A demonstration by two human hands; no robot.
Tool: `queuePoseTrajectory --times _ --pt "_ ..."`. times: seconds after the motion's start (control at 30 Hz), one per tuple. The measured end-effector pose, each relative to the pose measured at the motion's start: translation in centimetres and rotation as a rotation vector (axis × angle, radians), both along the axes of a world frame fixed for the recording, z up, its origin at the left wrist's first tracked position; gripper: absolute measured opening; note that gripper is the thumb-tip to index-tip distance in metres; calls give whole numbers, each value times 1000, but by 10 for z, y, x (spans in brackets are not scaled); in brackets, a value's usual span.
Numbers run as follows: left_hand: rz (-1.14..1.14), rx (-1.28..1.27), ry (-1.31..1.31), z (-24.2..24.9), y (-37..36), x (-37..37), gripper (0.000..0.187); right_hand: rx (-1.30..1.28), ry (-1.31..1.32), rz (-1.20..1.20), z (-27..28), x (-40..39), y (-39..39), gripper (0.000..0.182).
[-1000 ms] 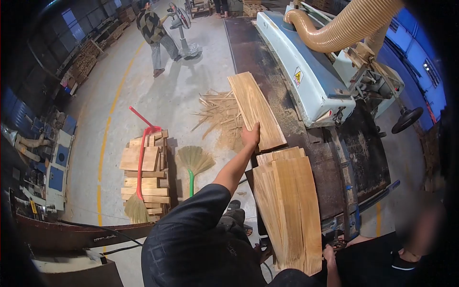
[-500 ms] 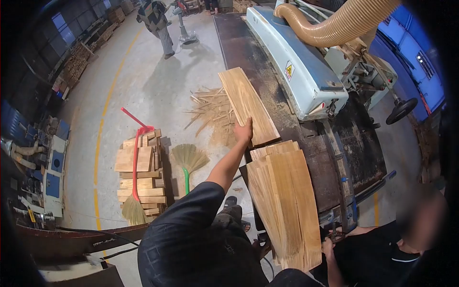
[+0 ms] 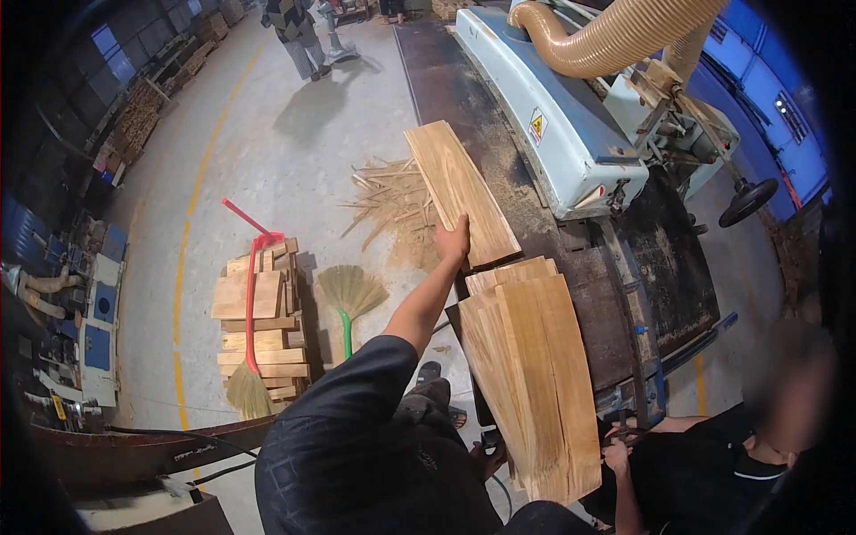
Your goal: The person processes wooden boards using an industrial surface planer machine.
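Left-hand grip (image 3: 453,239) clasps 1 plank (image 3: 459,192), its long axis pointing forward and slightly left.

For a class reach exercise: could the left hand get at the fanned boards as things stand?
Probably yes, if the left hand first lets go of the single board: the fanned boards lie close by, with nothing visible between.

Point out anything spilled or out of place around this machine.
Wood strips and sawdust lie scattered on the floor beside the machine table, like unswept waste. A red-handled broom lies across the wood pile.
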State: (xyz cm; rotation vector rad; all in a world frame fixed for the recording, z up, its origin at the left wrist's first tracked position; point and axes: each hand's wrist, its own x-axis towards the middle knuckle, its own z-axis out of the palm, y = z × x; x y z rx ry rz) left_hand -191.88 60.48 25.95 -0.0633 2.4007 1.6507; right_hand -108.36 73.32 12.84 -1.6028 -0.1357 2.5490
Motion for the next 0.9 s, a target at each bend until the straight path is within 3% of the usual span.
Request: queuePoseTrajectory --times 0.13,0.2,0.23,0.27,0.33,0.37,0.4,0.47,0.5,0.53,0.6,0.73,0.9 --pt "2 13 11 -5 2 0 87 -48 -85 216 26 -8 12 42" --pt "-24 25 -11 6 -2 3 86 -609 -4 -185 53 -23 23 39" --pt "-23 27 -18 2 -1 1 85 -722 145 -528 57 -25 20 34" --pt "-25 24 -20 1 -1 1 85 -724 143 -531 62 -32 18 34" --pt "-9 46 13 0 -1 1 85 -807 28 -1047 70 -49 10 28" --pt "-9 46 12 -2 1 0 85 -966 180 -1061 72 -50 -4 26" --pt "-11 43 13 -6 1 -2 85 -965 179 -1061 70 -54 -13 26" --pt "-13 39 14 -12 2 -5 86 -142 -152 -1022 58 -71 -24 32" --pt "-10 40 14 -13 3 -6 87 -742 76 -1180 0 -17 8 33" --pt "-7 41 14 -13 3 -7 88 -741 75 -1178 9 -16 18 33" --pt "-1 40 15 -14 4 -6 88 -780 86 -952 35 -18 40 34" --pt "0 33 15 -15 4 -6 89 -732 113 -812 42 -16 36 31" --pt "-33 26 -26 -11 3 -6 88 -498 104 -453 35 -4 29 28"
